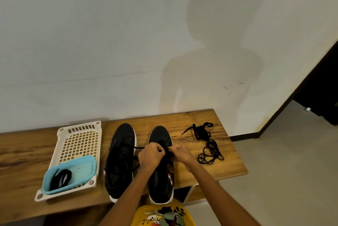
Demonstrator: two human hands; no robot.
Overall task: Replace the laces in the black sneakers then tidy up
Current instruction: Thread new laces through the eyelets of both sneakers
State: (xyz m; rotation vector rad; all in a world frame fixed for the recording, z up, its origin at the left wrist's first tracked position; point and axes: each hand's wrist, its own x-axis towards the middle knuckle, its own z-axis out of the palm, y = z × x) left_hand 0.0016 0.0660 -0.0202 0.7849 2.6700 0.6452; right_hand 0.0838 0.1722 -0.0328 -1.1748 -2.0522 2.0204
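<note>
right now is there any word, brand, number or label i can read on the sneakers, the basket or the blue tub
None can be read.
Right sneaker: red and white marking on its side, too blurred to read.
Left sneaker: a similar mark at its edge, too small.
White basket and blue tub: no text visible.

Left hand (151, 154) and right hand (180, 152) pinching black lace (167, 149) over right sneaker (161, 167), wooden table (27, 161)
</note>
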